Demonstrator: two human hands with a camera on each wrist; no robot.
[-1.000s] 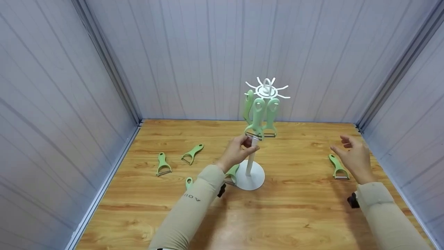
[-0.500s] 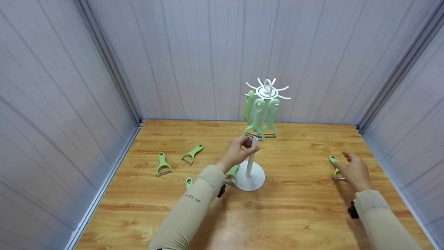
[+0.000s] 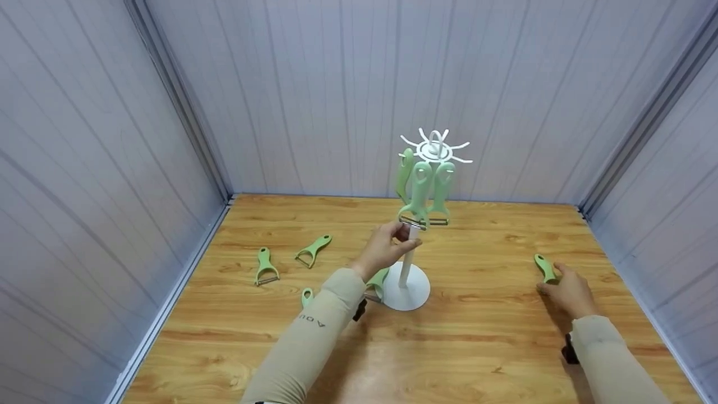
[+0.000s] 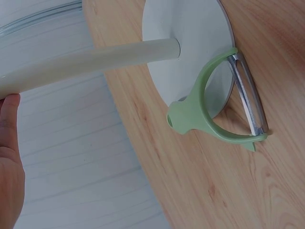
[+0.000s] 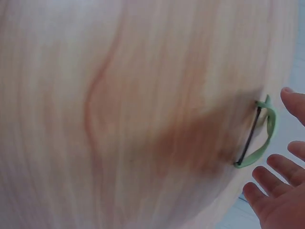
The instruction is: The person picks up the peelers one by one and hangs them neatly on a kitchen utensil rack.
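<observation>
Head view: left hand [image 3: 387, 247] grips rack [image 3: 405, 271] bearing three peelers [image 3: 421, 182], right hand [image 3: 569, 293] spread beside another peeler [image 3: 545, 267].

In the head view the bench [image 3: 477, 348] is brightly lit, soft shadows [image 3: 343, 359] being cast beside the sleeves [image 3: 300, 348]. Both wrist views are dimmer; in the right one, the wood grain [image 5: 95, 95] is blurred and a broad shadow [image 5: 190, 148] is thrown.

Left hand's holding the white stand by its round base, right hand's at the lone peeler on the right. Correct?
No: the left hand holds the white stand by its pole, under the hanging peelers, not by its round base; the head view shows it. The right hand is at the lone peeler on the right.
</observation>
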